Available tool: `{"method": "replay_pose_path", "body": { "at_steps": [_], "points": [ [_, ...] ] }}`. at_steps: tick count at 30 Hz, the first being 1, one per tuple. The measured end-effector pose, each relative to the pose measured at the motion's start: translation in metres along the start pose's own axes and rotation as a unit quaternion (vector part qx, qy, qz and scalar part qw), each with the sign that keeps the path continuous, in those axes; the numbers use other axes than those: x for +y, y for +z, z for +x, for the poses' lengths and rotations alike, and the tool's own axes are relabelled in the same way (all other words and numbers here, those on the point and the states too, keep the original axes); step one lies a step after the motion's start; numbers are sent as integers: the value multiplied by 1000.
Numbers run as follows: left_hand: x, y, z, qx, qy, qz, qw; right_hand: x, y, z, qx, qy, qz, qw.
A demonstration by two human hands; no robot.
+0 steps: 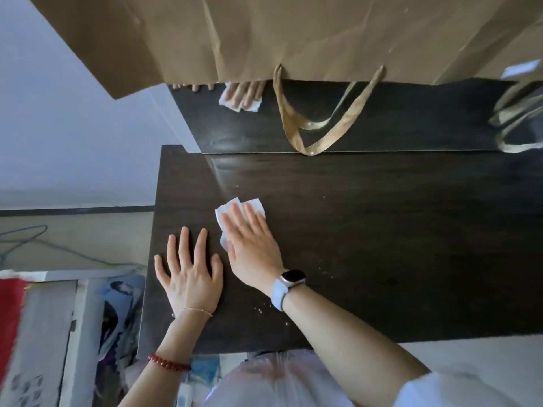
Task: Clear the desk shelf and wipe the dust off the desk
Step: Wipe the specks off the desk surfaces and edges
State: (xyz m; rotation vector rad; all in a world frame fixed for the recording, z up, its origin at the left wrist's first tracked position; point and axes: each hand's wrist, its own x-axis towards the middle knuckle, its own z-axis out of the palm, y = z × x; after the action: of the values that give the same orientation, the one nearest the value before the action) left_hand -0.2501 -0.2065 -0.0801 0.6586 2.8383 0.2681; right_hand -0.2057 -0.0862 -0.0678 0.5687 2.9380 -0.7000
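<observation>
Dark desk (382,230) under flat hands (252,245), white tissue (235,205), crumbs (261,309).

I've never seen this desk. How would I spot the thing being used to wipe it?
Start at the dark wooden desk below the hanging brown paper bag. Near its left end, the right hand, the one with a watch, presses flat on a crumpled white wipe. It is the only white thing lying on the dark desktop.

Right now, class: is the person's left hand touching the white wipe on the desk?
Apart. The head view shows the left hand lying flat on the bare dark desk, with a strip of desk visible between it and the wipe under the right hand.
</observation>
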Motion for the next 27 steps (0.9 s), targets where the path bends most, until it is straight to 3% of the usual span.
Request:
{"method": "replay_pose_path", "body": {
  "at_steps": [2, 4, 8, 9, 13, 16, 18, 21, 23, 27],
  "points": [
    [2, -4, 2, 6, -3, -28, 1000, 15, -11, -13, -6, -31, 47, 998],
    [9, -9, 2, 37, 1, -72, 997, 29, -29, -31, 35, 3, 182, 983],
    [39, -17, 1, 106, 71, -131, 983, 50, -60, -50, 95, 168, 437, 878],
    [49, -17, -1, 119, 98, -137, 979, 57, -63, -51, 107, 193, 423, 879],
    [90, -11, -14, 117, 241, -124, 956, 89, -68, -60, 164, 211, 195, 944],
    [119, 5, -18, 41, 348, -60, 935, 113, -74, -77, 218, 209, 129, 945],
    [137, 18, -9, -14, 360, 3, 933, 138, -77, -94, 247, 224, 74, 940],
    [160, 32, 4, -44, 338, 82, 936, 182, -78, -123, 183, 299, -13, 936],
    [179, 43, -6, -24, 380, 102, 919, 209, -79, -142, 143, 335, -53, 930],
    [208, 57, -50, -75, 542, 124, 828, 239, -82, -163, 93, 308, -99, 942]
  ]
}}
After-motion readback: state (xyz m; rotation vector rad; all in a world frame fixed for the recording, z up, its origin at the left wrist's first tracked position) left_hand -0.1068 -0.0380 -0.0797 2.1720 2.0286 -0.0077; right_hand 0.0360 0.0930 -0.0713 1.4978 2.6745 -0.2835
